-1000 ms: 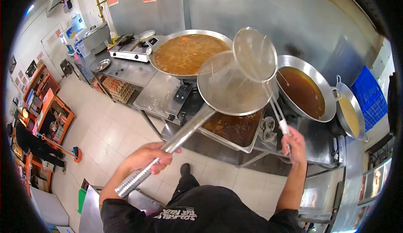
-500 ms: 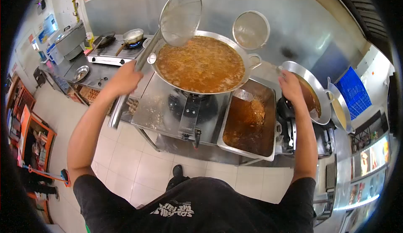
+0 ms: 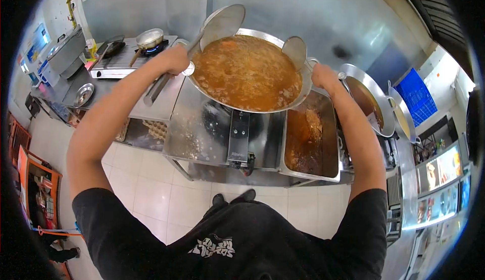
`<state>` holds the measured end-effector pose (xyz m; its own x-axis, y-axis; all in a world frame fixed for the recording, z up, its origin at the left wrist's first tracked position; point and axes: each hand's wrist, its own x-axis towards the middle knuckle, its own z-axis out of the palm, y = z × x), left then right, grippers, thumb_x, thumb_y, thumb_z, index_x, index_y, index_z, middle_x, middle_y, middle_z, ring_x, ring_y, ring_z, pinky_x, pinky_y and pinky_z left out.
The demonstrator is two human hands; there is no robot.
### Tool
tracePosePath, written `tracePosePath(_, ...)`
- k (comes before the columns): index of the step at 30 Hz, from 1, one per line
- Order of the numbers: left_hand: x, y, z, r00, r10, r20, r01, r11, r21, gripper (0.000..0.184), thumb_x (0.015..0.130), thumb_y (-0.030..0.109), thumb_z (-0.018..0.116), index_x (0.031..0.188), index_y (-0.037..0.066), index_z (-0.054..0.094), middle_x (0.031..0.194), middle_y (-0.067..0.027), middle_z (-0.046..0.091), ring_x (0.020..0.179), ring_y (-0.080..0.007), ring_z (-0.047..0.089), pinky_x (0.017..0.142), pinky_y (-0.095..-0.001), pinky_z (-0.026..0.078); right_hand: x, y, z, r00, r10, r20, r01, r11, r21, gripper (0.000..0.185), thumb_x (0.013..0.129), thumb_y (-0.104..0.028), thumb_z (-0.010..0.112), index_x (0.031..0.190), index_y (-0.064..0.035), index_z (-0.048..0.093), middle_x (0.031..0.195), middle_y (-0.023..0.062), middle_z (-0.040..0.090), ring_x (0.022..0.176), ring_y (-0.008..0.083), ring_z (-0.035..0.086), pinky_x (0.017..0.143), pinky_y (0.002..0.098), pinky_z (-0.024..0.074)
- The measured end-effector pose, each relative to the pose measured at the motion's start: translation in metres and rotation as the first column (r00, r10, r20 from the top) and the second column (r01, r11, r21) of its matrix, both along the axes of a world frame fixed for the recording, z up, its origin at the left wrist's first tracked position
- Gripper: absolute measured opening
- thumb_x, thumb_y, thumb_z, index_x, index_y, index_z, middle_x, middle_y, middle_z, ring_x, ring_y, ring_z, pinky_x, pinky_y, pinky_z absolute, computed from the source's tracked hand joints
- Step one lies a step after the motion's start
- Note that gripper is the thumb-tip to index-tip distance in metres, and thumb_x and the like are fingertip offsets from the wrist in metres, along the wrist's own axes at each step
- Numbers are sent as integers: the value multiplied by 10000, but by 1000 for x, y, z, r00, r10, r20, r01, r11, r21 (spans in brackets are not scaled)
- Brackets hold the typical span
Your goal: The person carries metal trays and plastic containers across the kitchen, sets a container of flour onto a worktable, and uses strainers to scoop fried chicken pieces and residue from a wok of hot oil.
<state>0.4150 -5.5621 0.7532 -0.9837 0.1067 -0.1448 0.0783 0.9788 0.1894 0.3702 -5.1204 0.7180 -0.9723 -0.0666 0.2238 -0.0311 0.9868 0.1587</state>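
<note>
A large wok (image 3: 242,109) of bubbling brown oil (image 3: 247,73) sits on the burner in front of me. My left hand (image 3: 174,60) is closed around the thick metal handle of a round mesh strainer (image 3: 224,26), tilted over the wok's far left side. Its lower edge is at the oil's edge; whether it dips in, I cannot tell. A second mesh strainer (image 3: 294,51) stands steeply tilted inside the wok's right rim. My right hand (image 3: 325,77) is closed beside the right wok handle, on that strainer's handle, mostly hidden by the fingers. A small round dial (image 3: 188,69) sits at the left rim.
Right of the wok is a deep metal tray (image 3: 309,173) with brown liquid and crumbs. Beyond it stand another wok (image 3: 380,85) of dark oil and a pan (image 3: 404,109) of paler liquid. Leftward, a lit gas stove (image 3: 115,73) carries a small pot (image 3: 150,38).
Both strainers have come down toward the oil. My left hand moved up and right; my right hand moved left to the wok's right handle. The body has stepped closer.
</note>
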Motion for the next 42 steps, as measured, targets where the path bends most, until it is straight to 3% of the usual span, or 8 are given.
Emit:
tracePosePath(2,2,1,8,989,-44,142,22,988,154,215,737,43,476,558,-69,514,605,-187,573,486,-261,587,394,-391,464,-6,-1,10,987,17,158,-11,999,-40,183,734,-63,479,743,48,625,770,240,632,679,336,641,572,415,505)
tracePosePath(9,3,-7,15,895,63,442,-280,851,445,110,741,24,471,639,-8,496,528,-60,471,422,-151,468,382,-298,414,-3,-26,33,857,8,516,-64,994,91,161,690,-39,472,623,55,584,544,171,559,447,244,544,381,372,395)
tracePosePath(12,2,-12,14,856,41,515,-301,849,434,129,748,32,481,619,26,483,520,-38,455,412,-120,444,378,-286,402,-12,-23,32,830,29,558,-25,1000,-15,112,613,-43,547,603,43,617,558,192,580,527,262,603,453,371,451)
tracePosePath(16,11,-11,20,776,19,630,-398,790,466,154,793,46,474,643,59,442,528,0,430,424,-89,423,398,-264,403,-8,-33,28,771,73,633,235,890,-389,151,701,-46,495,573,-8,564,509,94,511,423,186,481,362,326,341)
tracePosePath(18,9,-14,17,730,0,683,-450,753,481,183,819,66,487,643,72,436,541,27,411,427,-63,401,406,-244,400,-8,-38,19,751,117,650,348,766,-540,198,759,-38,463,572,-31,528,489,34,449,375,134,384,336,284,275)
tracePosePath(27,23,2,1,621,-91,778,-533,679,505,218,880,106,484,681,103,396,545,60,385,415,-24,362,405,-197,369,-18,-33,-15,831,221,510,311,576,-756,218,796,-113,563,600,-20,539,514,25,460,396,115,386,341,275,286)
tracePosePath(36,51,33,-5,651,-155,743,-528,611,589,245,899,130,476,671,121,384,527,84,364,406,-1,341,377,-171,326,-47,-27,-24,865,140,483,225,752,-620,217,778,-108,567,587,-13,528,506,35,468,392,137,401,339,293,297)
tracePosePath(42,57,55,-31,514,-334,790,-729,316,607,258,866,57,440,636,123,342,523,55,359,419,-32,350,410,-185,344,-56,-24,-23,845,294,447,-1,836,-549,240,761,-135,574,555,-21,523,516,73,496,411,155,462,349,317,343)
